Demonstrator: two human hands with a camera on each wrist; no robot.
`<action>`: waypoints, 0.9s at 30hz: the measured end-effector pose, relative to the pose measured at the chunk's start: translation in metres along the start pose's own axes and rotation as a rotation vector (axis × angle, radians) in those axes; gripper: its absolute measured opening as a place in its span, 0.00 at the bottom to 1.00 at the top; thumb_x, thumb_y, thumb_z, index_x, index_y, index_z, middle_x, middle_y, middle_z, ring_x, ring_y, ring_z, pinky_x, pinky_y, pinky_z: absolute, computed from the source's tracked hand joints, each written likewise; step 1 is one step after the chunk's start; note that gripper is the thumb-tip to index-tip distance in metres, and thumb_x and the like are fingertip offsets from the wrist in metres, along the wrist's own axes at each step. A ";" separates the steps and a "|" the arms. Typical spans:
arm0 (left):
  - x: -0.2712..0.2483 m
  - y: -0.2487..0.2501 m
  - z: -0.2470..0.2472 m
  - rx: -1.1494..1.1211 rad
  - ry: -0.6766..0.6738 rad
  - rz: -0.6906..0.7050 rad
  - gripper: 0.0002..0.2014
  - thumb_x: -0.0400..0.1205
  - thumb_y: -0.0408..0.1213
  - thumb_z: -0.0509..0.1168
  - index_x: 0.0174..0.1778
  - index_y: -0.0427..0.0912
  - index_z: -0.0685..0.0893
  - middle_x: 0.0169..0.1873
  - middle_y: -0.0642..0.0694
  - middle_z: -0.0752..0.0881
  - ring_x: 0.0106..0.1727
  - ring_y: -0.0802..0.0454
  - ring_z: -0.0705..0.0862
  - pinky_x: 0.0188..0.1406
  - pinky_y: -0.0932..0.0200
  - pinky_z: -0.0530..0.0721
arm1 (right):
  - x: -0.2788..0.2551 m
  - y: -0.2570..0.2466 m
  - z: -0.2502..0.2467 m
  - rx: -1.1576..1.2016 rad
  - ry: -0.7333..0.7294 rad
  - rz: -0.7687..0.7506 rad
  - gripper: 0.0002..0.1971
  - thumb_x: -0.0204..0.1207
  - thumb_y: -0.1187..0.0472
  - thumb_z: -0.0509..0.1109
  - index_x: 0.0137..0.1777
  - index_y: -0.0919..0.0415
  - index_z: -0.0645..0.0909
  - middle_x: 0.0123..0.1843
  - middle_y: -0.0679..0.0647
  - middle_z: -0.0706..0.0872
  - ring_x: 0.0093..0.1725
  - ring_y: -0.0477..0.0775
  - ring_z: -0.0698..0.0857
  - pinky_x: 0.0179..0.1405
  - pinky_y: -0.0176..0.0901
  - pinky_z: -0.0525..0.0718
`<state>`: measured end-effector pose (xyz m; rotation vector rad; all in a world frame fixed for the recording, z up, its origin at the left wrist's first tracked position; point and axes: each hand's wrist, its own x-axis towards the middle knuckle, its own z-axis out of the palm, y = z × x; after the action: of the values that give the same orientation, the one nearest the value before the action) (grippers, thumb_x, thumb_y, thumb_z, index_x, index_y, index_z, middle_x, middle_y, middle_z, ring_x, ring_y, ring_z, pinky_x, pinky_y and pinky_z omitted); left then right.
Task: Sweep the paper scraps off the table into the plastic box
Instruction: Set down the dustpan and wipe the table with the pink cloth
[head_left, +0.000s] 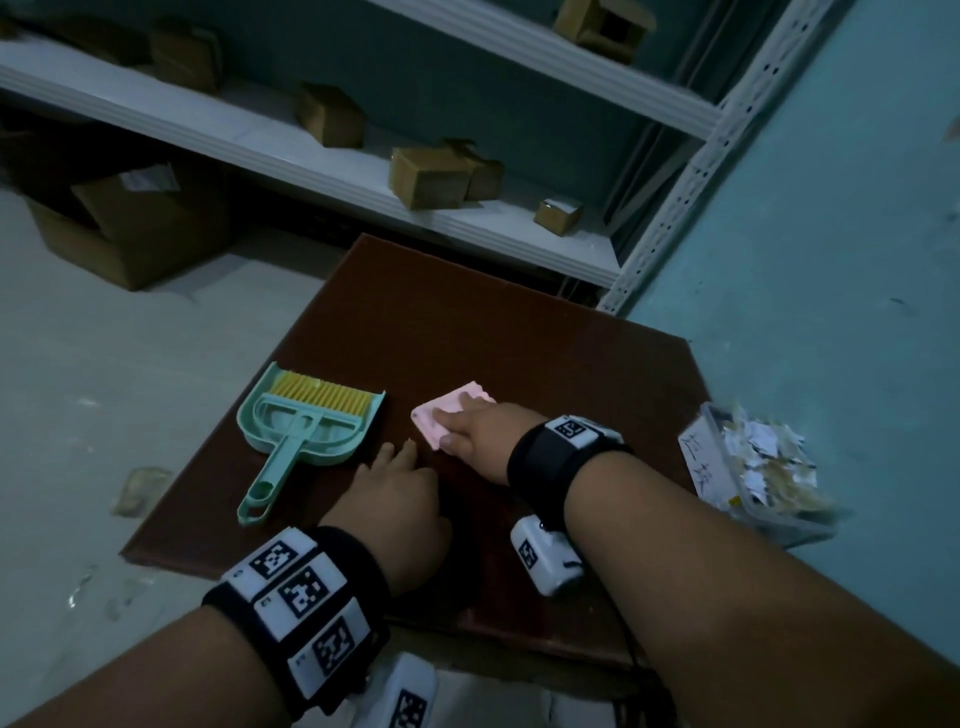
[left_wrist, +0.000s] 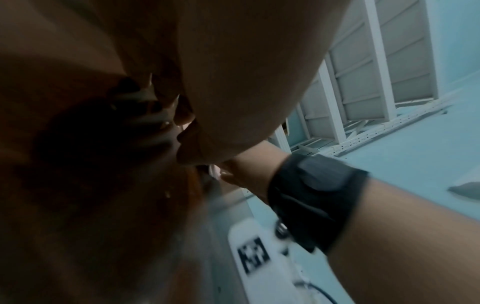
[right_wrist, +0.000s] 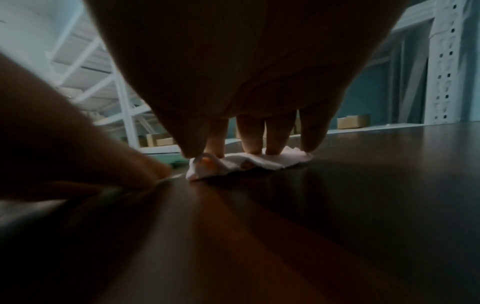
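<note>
My right hand (head_left: 460, 423) presses a pink cloth (head_left: 449, 401) flat onto the middle of the dark brown table (head_left: 441, 322). In the right wrist view its straight fingers (right_wrist: 253, 142) stand on the cloth (right_wrist: 262, 161). My left hand (head_left: 400, 467) rests on the table just left of it, fingers stretched out and holding nothing. A clear plastic box (head_left: 722, 483) filled with paper scraps (head_left: 763, 452) sits off the table's right edge. I see no scraps on the tabletop. The left wrist view is mostly dark palm (left_wrist: 233, 82).
A mint green dustpan (head_left: 260, 421) holding a brush with yellow bristles (head_left: 327, 396) lies on the table's left part. White shelving (head_left: 363, 182) with cardboard boxes stands behind the table. A large cardboard box (head_left: 135, 228) is on the floor at left.
</note>
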<state>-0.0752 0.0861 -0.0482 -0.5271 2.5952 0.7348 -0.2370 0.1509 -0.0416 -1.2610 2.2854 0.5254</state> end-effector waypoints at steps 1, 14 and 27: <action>0.003 0.001 -0.003 -0.015 -0.009 0.003 0.29 0.88 0.48 0.62 0.87 0.47 0.70 0.92 0.38 0.49 0.92 0.37 0.47 0.89 0.35 0.54 | 0.006 0.006 -0.007 0.038 -0.001 0.024 0.28 0.92 0.44 0.49 0.91 0.41 0.51 0.93 0.58 0.46 0.89 0.67 0.55 0.84 0.61 0.65; 0.046 0.007 -0.021 -0.014 -0.020 0.059 0.32 0.87 0.52 0.65 0.88 0.50 0.68 0.92 0.42 0.45 0.92 0.39 0.42 0.90 0.35 0.46 | 0.063 0.137 -0.002 0.237 0.288 0.438 0.28 0.72 0.21 0.54 0.58 0.42 0.72 0.59 0.55 0.81 0.63 0.67 0.83 0.63 0.63 0.83; 0.060 0.004 -0.019 0.152 -0.069 0.096 0.43 0.81 0.51 0.74 0.90 0.51 0.60 0.92 0.39 0.40 0.91 0.34 0.39 0.88 0.30 0.47 | 0.090 0.127 -0.026 0.211 0.211 0.333 0.33 0.65 0.13 0.50 0.49 0.41 0.69 0.55 0.57 0.81 0.55 0.67 0.83 0.55 0.65 0.84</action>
<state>-0.1333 0.0640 -0.0598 -0.3271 2.6002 0.5683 -0.3933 0.1400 -0.0584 -0.8744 2.6672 0.2585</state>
